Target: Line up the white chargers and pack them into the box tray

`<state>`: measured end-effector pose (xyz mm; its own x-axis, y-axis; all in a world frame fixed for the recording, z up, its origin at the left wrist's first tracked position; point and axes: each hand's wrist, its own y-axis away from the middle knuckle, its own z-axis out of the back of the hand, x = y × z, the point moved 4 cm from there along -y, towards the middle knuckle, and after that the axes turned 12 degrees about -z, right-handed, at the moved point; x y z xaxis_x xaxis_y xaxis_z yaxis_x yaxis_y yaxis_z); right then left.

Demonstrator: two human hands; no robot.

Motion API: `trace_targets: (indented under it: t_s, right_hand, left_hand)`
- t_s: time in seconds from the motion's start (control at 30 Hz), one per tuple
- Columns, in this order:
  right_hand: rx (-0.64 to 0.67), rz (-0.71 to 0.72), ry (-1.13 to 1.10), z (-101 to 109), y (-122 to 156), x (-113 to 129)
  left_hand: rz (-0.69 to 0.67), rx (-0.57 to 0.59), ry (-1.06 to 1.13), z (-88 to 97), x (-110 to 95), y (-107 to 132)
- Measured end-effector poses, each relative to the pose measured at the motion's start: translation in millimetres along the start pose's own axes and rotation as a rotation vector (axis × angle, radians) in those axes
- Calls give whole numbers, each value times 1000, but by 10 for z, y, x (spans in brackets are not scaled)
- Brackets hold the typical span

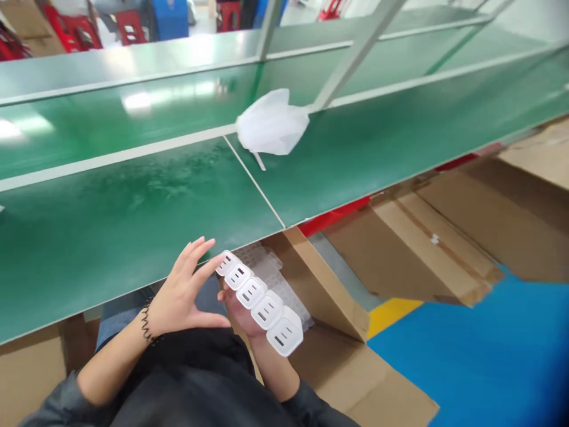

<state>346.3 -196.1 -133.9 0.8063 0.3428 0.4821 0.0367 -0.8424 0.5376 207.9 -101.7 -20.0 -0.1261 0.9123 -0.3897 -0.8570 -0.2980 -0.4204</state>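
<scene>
A row of several white plug adapters (259,302) lies along my right hand (237,309), which cradles them from underneath at the green table's front edge. My left hand (182,290) is beside the row on its left, fingers stretched out, with the fingertips touching the far end of the row. A black coil band sits on my left wrist. Under the adapters, a clear blister tray (275,279) shows inside an open cardboard box (338,308).
The green worktable (133,196) runs across the view with a crumpled white plastic bag (272,124) on it. Flattened cardboard (466,237) and a blue floor (489,356) lie to the right. Red stools (128,26) stand beyond the table.
</scene>
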Motion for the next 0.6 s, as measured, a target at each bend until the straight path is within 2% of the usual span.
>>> trace_targets:
  t_s: [0.07, 0.13, 0.23, 0.3, 0.4, 0.5, 0.6]
  right_hand:
    - [153, -22, -93, -462, -46, -92]
    - [284, -80, -160, -864, -75, -186]
    - [342, -98, -131, -1311, -139, -313]
    - [370, -115, -87, -1551, -201, -412]
    - [408, -267, -44, -1860, -305, -628]
    - [395, -403, -39, -2085, -416, -846]
    - [394, -454, -59, -2233, -530, -1000]
  left_hand:
    - [-31, -29, -83, 118, -29, 120]
    - [-37, -46, -189, 313, 13, 264]
    - [-8, -37, -292, 683, 133, 491]
    - [36, -28, -317, 911, 215, 624]
    - [124, -3, -349, 1130, 335, 776]
    - [207, 92, -363, 1189, 472, 893]
    - [300, 181, -381, 1223, 623, 1001]
